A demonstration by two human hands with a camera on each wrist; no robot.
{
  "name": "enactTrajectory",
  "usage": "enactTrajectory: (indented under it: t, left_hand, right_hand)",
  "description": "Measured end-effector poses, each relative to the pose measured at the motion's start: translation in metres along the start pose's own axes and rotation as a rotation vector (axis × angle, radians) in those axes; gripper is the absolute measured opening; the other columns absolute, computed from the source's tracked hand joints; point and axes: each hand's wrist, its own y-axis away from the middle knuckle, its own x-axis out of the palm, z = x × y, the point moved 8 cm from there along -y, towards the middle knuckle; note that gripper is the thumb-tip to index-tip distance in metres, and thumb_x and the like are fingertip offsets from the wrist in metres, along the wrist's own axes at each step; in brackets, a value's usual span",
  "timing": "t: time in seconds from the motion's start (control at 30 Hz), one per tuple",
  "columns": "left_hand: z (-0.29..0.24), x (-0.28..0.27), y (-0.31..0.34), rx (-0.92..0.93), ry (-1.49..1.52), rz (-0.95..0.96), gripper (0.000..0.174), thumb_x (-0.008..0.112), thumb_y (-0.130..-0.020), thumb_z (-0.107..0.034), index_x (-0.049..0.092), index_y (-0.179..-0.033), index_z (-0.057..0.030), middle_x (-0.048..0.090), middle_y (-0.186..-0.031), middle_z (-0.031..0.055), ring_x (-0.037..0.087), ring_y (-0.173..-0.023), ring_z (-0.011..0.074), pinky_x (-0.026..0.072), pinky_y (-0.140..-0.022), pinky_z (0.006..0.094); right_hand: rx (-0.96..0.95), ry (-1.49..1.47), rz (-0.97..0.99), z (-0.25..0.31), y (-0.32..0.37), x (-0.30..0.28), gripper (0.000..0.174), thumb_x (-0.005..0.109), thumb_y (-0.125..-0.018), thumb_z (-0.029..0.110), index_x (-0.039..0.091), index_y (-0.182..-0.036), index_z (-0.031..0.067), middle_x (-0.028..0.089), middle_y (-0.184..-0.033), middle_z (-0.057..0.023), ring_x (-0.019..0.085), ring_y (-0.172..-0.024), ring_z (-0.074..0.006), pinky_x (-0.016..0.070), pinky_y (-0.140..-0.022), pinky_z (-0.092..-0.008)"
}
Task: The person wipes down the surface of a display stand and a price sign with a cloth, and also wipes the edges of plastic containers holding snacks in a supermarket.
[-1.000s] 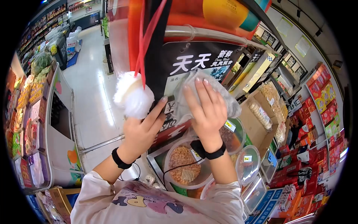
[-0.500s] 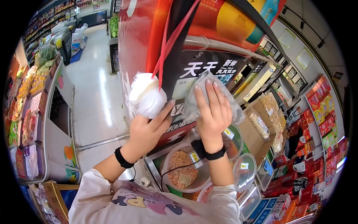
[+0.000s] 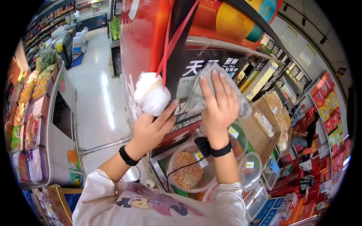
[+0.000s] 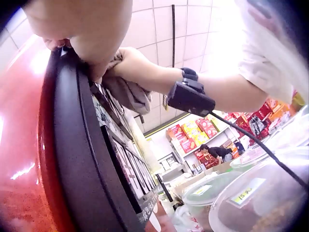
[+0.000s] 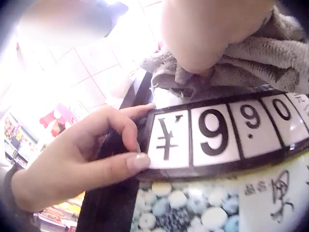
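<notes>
In the head view, my right hand [image 3: 218, 107] lies with straight fingers on a grey cloth [image 3: 241, 105], pressing it against a black sign [image 3: 182, 67] with white characters. The cloth covers part of the lettering. My left hand [image 3: 151, 132] holds the sign's left edge, with fingertips on its front beside the ¥ panel. Beside that hand, a fluffy white ball [image 3: 152, 96] hangs on a red ribbon [image 3: 171, 47]. The right wrist view shows my left hand [image 5: 87, 150] at the frame of the price panels [image 5: 215, 133], with the bunched cloth [image 5: 265, 58] above them.
Round tubs [image 3: 188, 171] of food stand below the sign, and a carton [image 3: 260, 137] of packaged snacks is at right. Red gift boxes [image 3: 318, 165] fill the right side. A snack display [image 3: 62, 132] borders the aisle [image 3: 100, 86] at left; a person bends near the far shelves.
My right hand and the cloth have moved up the sign, now covering part of the second large character. My left hand stays at the left edge, while the head view has shifted.
</notes>
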Motion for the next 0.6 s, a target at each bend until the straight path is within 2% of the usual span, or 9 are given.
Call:
enactTrajectory:
  t: [0.13,0.23,0.43,0.6]
  left_hand:
    - [0.001,0.0,0.005,-0.008,-0.008,0.04,0.015,0.067,-0.073,-0.013,0.069,-0.087,-0.0173,0.062,-0.131,-0.0071,0.047,-0.069,0.0148,0.0413,-0.058,0.025]
    - [0.001,0.0,0.009,0.033,-0.007,-0.045,0.017,0.066,-0.074,-0.013,0.071,-0.089,-0.0179,0.063,-0.13,-0.0085,0.041,-0.065,0.0145,0.0397,-0.057,0.0247]
    - [-0.001,0.003,0.019,0.027,0.032,-0.055,0.016,0.066,-0.072,-0.013,0.072,-0.087,-0.0164,0.065,-0.124,-0.0094,0.044,-0.069,0.0158,0.0418,-0.059,0.0277]
    - [0.003,0.007,0.025,0.041,0.105,-0.076,0.025,0.067,-0.067,-0.014,0.074,-0.091,-0.015,0.067,-0.116,-0.0084,0.046,-0.072,0.016,0.0428,-0.06,0.0288]
  right_hand:
    - [0.001,-0.006,-0.012,0.007,-0.007,-0.002,0.036,0.056,-0.083,0.014,0.072,-0.115,0.0207,0.068,-0.12,-0.0046,0.063,-0.11,-0.0202,0.0476,-0.09,-0.0336]
    - [-0.035,-0.012,0.044,0.011,0.01,-0.004,0.035,0.056,-0.084,0.015,0.072,-0.115,0.0201,0.068,-0.12,-0.0045,0.064,-0.11,-0.02,0.0473,-0.091,-0.0332]
    - [-0.108,-0.039,0.053,0.026,0.003,-0.007,0.031,0.054,-0.088,0.019,0.07,-0.115,0.0195,0.067,-0.122,-0.0032,0.063,-0.112,-0.0194,0.0468,-0.093,-0.0327]
    - [-0.268,-0.12,0.048,0.04,0.006,-0.012,0.029,0.056,-0.09,0.019,0.069,-0.115,0.0207,0.067,-0.123,-0.0023,0.063,-0.114,-0.0191,0.0472,-0.094,-0.0335]
